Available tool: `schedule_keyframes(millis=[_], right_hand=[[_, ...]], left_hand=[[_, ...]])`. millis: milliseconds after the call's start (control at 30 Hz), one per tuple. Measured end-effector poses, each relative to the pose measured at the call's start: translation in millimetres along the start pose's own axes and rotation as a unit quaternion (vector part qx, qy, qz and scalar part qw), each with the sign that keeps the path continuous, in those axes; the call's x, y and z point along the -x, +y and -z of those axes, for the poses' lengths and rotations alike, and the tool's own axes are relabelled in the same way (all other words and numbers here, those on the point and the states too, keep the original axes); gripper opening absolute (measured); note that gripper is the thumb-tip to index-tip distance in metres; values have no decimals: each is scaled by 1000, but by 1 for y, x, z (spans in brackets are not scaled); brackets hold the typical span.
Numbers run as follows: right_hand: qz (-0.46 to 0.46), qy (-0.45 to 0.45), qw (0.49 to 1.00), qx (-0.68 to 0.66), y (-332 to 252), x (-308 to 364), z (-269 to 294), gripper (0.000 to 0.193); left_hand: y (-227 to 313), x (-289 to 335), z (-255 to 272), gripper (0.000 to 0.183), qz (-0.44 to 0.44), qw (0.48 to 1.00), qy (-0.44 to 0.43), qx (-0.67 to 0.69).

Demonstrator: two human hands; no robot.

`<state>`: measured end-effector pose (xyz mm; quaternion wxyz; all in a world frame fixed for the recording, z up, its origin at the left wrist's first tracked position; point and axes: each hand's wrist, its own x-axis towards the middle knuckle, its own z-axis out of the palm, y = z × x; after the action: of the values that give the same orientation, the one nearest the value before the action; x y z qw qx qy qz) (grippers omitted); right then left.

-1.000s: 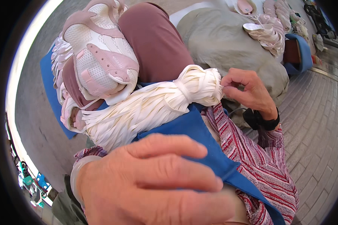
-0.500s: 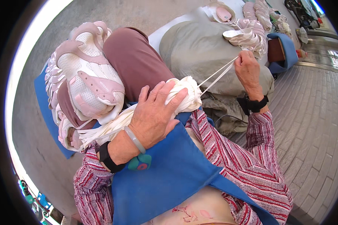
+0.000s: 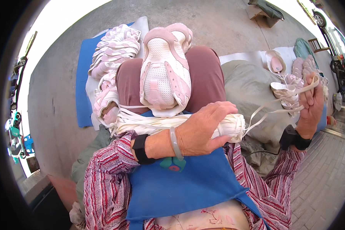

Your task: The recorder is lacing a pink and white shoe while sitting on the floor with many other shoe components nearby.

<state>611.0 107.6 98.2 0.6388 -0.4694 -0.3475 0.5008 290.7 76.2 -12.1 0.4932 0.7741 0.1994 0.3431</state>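
Across my lap lies a thick bundle of white shoelaces (image 3: 233, 125). My left hand (image 3: 197, 132) is closed over it near its right end, thumb below and fingers above. Out to the right, my right hand (image 3: 312, 105) is raised and closed on a flat white shoelace (image 3: 272, 110), which runs slackly from the bundle's end and loops over the fingers. Just beyond the bundle, pink and white mesh shoe uppers (image 3: 165, 74) rest on my lap between my knees, their lace holes bare.
At the left, a row of shoe uppers (image 3: 117, 48) lies on a blue cloth (image 3: 84, 82). More pink shoe parts (image 3: 297, 69) sit on the right, beyond a greyish-green cloth (image 3: 245, 82). A small wooden stool (image 3: 266, 17) stands far off. Brick paving (image 3: 326, 172) shows at lower right.
My view has swung left. My right hand has moved outward, drawing the shoelace farther from the bundle. My left hand has shifted from resting on the bundle to gripping round it.
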Motion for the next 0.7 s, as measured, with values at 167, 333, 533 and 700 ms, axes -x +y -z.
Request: schedule_keyframes(millis=[167, 333, 533, 700], right_hand=[[-57, -317, 938, -125, 45, 24, -158, 15], [-40, -318, 946, -38, 67, 15, -198, 17], [37, -398, 902, 162, 126, 27, -159, 63], [-260, -482, 811, 208, 111, 42, -144, 33]], left_hand=[[23, -13, 38, 64, 47, 989, 114, 86], [41, -5, 68, 23, 162, 949, 87, 258], [47, -12, 93, 34, 147, 903, 244, 322], [40, -12, 106, 34, 110, 873, 304, 366]])
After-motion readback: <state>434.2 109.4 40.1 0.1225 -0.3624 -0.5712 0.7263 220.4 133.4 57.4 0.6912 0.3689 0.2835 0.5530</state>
